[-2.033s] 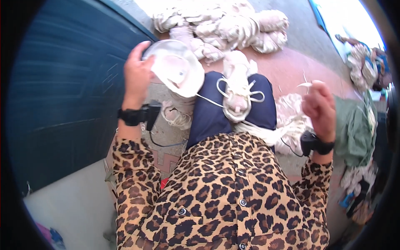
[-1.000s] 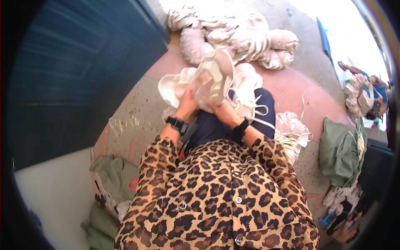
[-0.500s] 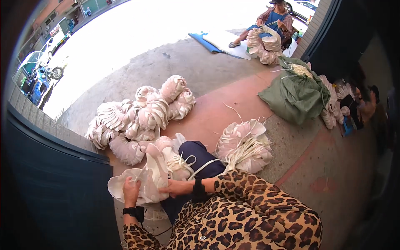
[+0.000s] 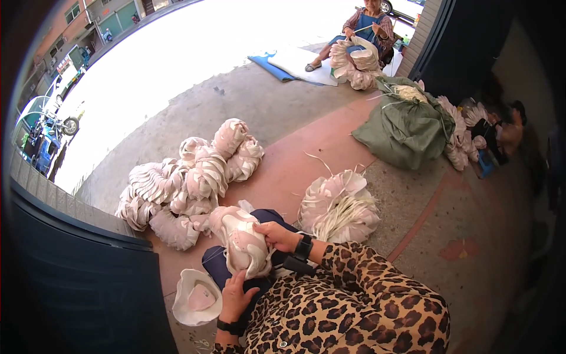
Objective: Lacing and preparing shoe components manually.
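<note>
Head view is showing a pale pink-and-white shoe upper (image 4: 234,236) lying across the navy-trousered lap (image 4: 214,264), near its front edge, where the thighs are probably serving as a steady bench. The right hand (image 4: 278,237) is gripping the upper's right edge, seemingly to stop it from slipping off. The left hand (image 4: 237,298) is touching its near end with fingers stretched and thumb spread wide; whether those fingers are pinching anything, I cannot tell. Just past the lap's left edge, a white cup-shaped piece (image 4: 184,295) is lying open side up, probably for the left hand's easy reach; what is bearing it is not showing clearly. On the floor (image 4: 289,162) beyond the lap's right edge, a round bundle (image 4: 330,197) is sitting with loose pale laces (image 4: 346,221) trailing toward the person, likely favouring the right hand. A heap of coiled bundles (image 4: 203,171) is lying off the lap's front left edge, presumably so that it is not crowding the knees.
</note>
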Demonstrator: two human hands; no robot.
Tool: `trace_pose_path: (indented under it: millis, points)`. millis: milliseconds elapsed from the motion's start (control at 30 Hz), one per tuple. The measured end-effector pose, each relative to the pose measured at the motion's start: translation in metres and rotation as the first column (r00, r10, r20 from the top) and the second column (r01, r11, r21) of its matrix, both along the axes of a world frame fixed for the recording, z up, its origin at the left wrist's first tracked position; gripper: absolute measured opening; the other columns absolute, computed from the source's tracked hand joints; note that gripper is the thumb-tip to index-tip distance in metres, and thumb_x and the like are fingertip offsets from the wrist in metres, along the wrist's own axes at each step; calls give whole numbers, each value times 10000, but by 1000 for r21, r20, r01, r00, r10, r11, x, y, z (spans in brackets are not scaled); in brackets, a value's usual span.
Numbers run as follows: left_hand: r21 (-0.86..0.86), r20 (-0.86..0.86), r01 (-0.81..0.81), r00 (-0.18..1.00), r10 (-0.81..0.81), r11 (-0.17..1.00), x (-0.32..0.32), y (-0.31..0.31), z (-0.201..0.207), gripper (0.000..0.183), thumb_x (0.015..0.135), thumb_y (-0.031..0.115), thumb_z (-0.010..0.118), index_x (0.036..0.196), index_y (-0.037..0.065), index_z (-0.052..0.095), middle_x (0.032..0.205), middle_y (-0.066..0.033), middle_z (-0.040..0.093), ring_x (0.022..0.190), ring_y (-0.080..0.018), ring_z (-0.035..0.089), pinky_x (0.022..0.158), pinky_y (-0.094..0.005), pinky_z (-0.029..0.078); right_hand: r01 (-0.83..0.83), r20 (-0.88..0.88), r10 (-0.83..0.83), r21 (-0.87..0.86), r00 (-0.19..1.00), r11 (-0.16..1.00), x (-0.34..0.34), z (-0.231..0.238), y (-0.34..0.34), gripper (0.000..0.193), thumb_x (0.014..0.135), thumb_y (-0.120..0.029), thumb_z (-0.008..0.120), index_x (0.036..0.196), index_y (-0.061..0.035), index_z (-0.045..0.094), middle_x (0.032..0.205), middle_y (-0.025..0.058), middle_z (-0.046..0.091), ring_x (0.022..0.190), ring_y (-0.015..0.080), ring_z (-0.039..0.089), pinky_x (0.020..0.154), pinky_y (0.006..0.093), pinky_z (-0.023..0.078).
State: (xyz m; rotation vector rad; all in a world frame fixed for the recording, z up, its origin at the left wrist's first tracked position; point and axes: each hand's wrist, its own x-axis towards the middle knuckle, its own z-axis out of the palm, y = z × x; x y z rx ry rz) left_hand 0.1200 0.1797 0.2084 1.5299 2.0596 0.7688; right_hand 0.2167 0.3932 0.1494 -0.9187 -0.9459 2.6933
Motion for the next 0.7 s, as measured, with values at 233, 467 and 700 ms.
trace_pose_path:
  millis: [233, 467, 700]
  points:
    - [-89, -153, 52, 986, -65, 995, 12, 7, 3, 309, 713, 173, 650, 984, 50, 565, 863, -131, 590, 721, -346, 509, 637, -403, 417, -4, 95, -42, 441, 995, 898, 18, 6, 11, 313, 853, -362, 542, 723, -82, 592, 615, -32, 529, 452, 50, 393, 407, 189, 357]
    - [-363, -357, 72, 910, -210, 929, 36, 5, -32, 129, 786, 151, 520, 907, 127, 555, 830, -95, 555, 811, -320, 523, 620, -437, 450, 186, 248, -336, 479, 909, 858, 64, 14, 31, 196, 853, -173, 532, 978, -32, 585, 744, 22, 583, 402, 29, 361, 370, 185, 334]
    - [-351, -430, 14, 886, -174, 936, 34, 17, -29, 139, 775, 168, 546, 906, 132, 572, 848, -90, 565, 820, -308, 534, 602, -414, 455, -382, 381, -70, 924, 922, -4, 43, 19, -45, 280, 801, -271, 570, 883, -4, 586, 824, 181, 585, 789, 353, 572, 670, 383, 460]
